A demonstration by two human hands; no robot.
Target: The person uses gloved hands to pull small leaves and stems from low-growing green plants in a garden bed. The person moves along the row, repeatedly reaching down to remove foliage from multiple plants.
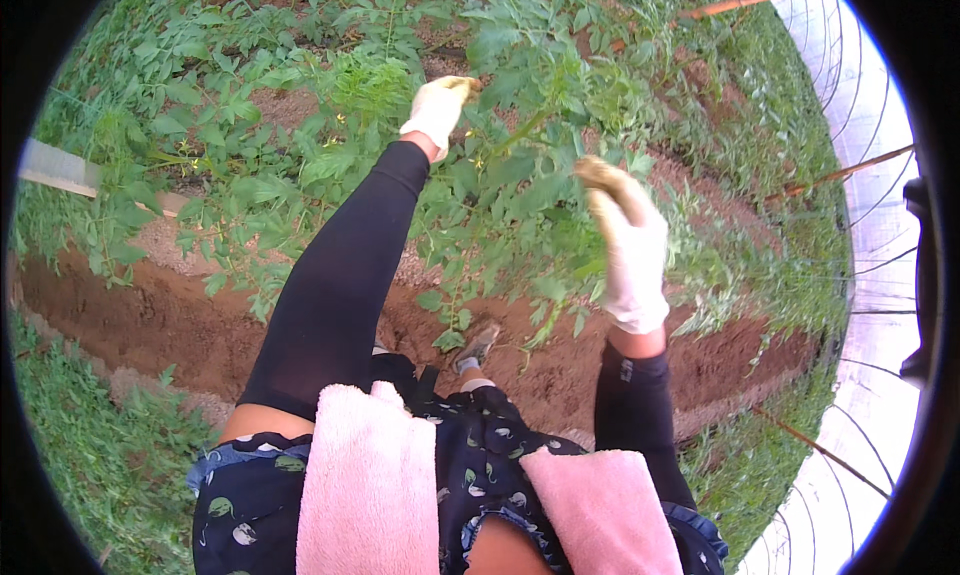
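Observation:
Tomato plants (517,177) with green leaves and small yellow flowers (476,162) spread in front of me. My left hand (439,111), in a white glove with stained yellowish fingers, reaches into the foliage. Its fingers are bent together at the leaves, and whatever may lie between them is hidden. Lower and to the right, my right hand (631,249) wears a similar glove with brown-stained fingertips. It is raised beside the leafy stems, thumb and fingers slightly apart, with nothing visible between them. A thick green stem (521,134) slants between the two hands.
A bare soil furrow (172,327) runs across below the plants, with my shoe (478,346) in it. More plants (112,455) grow at lower left. A pale board (60,166) stands at left. Right, wooden poles (840,176) meet a translucent plastic wall (877,245). A pink towel (367,485) hangs over my chest.

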